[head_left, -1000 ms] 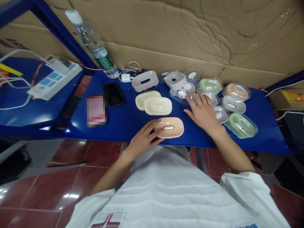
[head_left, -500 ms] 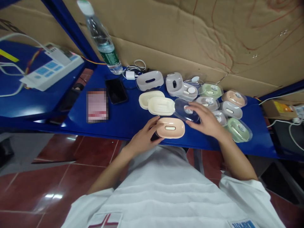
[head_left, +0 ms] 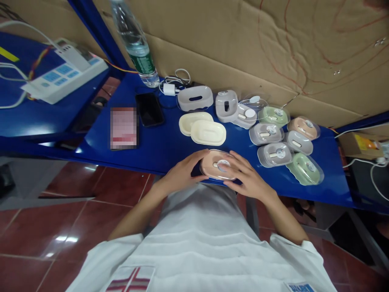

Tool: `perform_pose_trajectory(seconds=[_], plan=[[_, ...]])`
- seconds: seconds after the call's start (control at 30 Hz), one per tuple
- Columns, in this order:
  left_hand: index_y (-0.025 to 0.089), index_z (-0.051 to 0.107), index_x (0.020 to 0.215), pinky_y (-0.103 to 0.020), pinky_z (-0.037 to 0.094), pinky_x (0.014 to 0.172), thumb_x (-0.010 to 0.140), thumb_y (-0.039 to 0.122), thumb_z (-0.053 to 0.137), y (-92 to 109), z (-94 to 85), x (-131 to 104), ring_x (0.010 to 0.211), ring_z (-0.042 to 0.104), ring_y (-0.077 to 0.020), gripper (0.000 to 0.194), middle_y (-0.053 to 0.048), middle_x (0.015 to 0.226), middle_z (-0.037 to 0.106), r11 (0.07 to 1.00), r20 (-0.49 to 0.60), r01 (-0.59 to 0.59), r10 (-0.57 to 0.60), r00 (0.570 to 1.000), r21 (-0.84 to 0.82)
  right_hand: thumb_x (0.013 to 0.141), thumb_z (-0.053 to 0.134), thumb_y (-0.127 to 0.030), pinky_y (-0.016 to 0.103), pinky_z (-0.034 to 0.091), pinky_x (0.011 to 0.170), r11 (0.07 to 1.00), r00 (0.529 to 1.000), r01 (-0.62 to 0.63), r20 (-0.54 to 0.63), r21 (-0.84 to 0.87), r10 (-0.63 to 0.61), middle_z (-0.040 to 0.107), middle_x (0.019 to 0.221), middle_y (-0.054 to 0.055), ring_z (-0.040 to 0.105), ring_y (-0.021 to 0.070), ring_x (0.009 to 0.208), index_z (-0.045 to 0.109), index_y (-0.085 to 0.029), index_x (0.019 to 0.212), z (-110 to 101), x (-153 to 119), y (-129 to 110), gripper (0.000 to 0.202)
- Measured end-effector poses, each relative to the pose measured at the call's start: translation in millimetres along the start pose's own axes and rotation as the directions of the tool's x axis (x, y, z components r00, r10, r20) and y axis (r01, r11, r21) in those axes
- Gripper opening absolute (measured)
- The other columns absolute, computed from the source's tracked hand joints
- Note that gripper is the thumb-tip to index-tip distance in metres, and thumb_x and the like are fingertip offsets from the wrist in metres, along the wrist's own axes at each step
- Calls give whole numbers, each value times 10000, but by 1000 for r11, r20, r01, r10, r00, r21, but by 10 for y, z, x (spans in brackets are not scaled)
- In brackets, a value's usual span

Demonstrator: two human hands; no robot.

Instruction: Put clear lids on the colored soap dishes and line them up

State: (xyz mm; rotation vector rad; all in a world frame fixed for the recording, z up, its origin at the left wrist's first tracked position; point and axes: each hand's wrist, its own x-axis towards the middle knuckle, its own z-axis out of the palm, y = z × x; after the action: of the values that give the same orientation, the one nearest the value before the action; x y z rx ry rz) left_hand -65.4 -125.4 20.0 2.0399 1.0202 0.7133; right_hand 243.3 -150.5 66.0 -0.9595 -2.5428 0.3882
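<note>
Both hands, left (head_left: 182,175) and right (head_left: 246,178), clasp the peach soap dish (head_left: 216,165) with its clear lid (head_left: 223,164) on the blue shelf (head_left: 164,150).

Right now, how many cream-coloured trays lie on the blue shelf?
2: one cream tray in the shelf's middle, and a second cream tray partly tucked under its left edge. More could be hidden beneath them.

Reaching forward with both bare arms, elbows bent, wrists close together. Left hand (head_left: 182,175) curling in from the left side, fingers stretched out. Right hand (head_left: 244,178) lying palm down, fingers spread wide and pointing left.
</note>
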Motion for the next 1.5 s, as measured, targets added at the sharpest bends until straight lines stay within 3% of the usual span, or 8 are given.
perform_pose_trajectory(seconds=[0.63, 0.83, 0.93, 1.03, 1.17, 1.23, 1.33, 1.5], plan=[[324, 353, 1693, -508, 430, 1322, 1026, 508, 726, 12, -21, 21, 1584, 493, -308, 786, -109, 1723, 475, 998, 25, -61, 61, 998, 5, 1006, 773, -392, 616, 458, 1299, 994, 995, -7, -99, -113, -4, 496, 1714, 76, 321, 362, 1672, 457, -356, 1679, 284, -92, 105, 744], [361, 251, 1729, -500, 514, 1261, 1073, 442, 656, 29, -1, 4, 1566, 517, -319, 775, -129, 1742, 407, 998, -25, -57, 58, 998, 40, 938, 845, -368, 635, 534, 1218, 985, 961, -102, -270, -136, 62, 605, 1606, 82, 544, 374, 1525, 450, -418, 1673, -12, -295, 61, 836], [358, 292, 1713, -486, 519, 1260, 1106, 405, 594, 62, -8, 9, 1531, 557, -290, 680, -113, 1692, 470, 997, -15, -48, 49, 999, 65, 909, 855, -416, 682, 534, 1172, 876, 819, -376, -551, -301, 162, 610, 1590, 143, 603, 434, 1461, 514, -385, 1642, -414, -803, 227, 809], [345, 369, 1685, -475, 541, 1237, 1122, 402, 554, 82, 0, 14, 1513, 572, -281, 595, -97, 1639, 533, 992, -12, -43, 45, 999, 119, 886, 791, -649, 673, 509, 1151, 608, 538, -707, -833, -361, 130, 628, 1528, 283, 606, 481, 1445, 618, -221, 1567, -830, -1553, 649, 823], [342, 414, 1665, -462, 582, 1188, 1127, 389, 538, 71, 41, -4, 1449, 628, -270, 554, -90, 1598, 576, 983, -19, -57, 61, 998, 172, 741, 836, -771, 693, 523, 1068, 269, 179, -959, -926, -88, 333, 721, 1284, 335, 690, 534, 1289, 772, -148, 1278, -1198, -2402, 1304, 825], [340, 427, 1661, -475, 583, 1183, 1121, 363, 551, 61, 55, -13, 1468, 609, -283, 555, -106, 1638, 536, 973, -38, -89, 99, 994, 213, 732, 858, -728, 697, 515, 1060, 178, 61, -984, -896, 20, 440, 741, 1149, 298, 703, 538, 1241, 791, -155, 1126, -1289, -2580, 1531, 698], [319, 449, 1660, -576, 497, 1254, 1091, 310, 606, 53, 35, 10, 1594, 457, -355, 591, -151, 1754, 377, 932, -81, -153, 189, 978, 329, 761, 848, -691, 667, 528, 1038, 164, 21, -983, -843, 80, 537, 706, 1041, 232, 713, 495, 1193, 770, -190, 939, -1345, -2566, 1718, 537], [314, 424, 1682, -671, 303, 1338, 1076, 270, 611, 20, -96, 183, 1675, 305, -393, 635, -145, 1821, 269, 842, -89, -129, 205, 975, 524, 821, 755, -749, 610, 552, 1009, 320, 78, -938, -818, 134, 570, 707, 1021, 195, 737, 431, 1167, 727, -236, 784, -1335, -2399, 1911, 515]])
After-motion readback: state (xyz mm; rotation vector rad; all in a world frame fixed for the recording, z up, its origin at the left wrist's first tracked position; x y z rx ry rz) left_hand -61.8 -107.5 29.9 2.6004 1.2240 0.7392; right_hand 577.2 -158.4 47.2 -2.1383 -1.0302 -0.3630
